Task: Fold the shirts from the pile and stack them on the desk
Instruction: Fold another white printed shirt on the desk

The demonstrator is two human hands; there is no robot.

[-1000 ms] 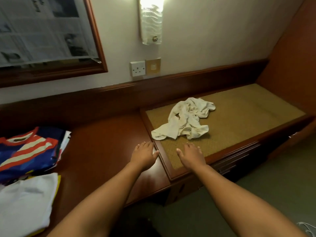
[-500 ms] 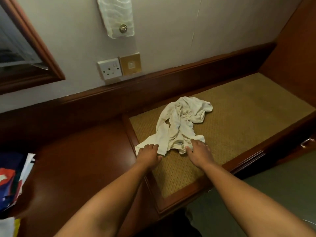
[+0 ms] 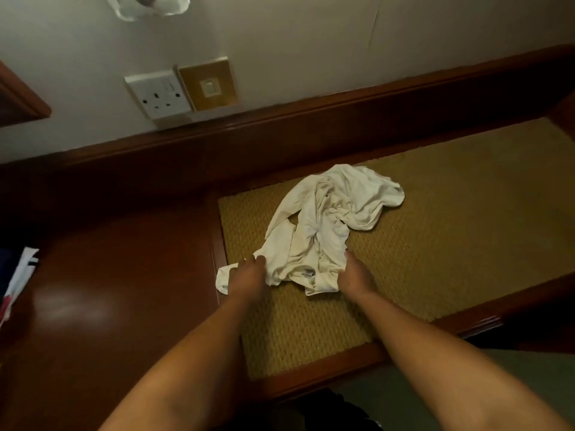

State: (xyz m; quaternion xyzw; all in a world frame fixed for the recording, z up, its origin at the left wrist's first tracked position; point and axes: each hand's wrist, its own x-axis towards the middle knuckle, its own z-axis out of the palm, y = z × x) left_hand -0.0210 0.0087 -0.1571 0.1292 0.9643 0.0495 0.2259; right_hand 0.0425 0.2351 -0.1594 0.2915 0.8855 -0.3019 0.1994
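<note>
Lying crumpled on the woven mat (image 3: 435,244) near its left edge, the white shirt (image 3: 323,231) has both hands at its near hem. The left hand (image 3: 245,279) grips the hem's left corner and the right hand (image 3: 354,276) its right side, fingers curled into the cloth. Folded shirts (image 3: 17,275) sit at the desk's (image 3: 109,275) far-left edge

shirt (image 3: 323,225): white, crumpled, unfolded, label showing near its front edge
place: lies on the woven mat (image 3: 451,219), left part, one corner over the mat's left border
folded stack (image 3: 17,281): partly seen at far left on desk (image 3: 109,275)

Bare forearms, sleeveless to elbows
</note>
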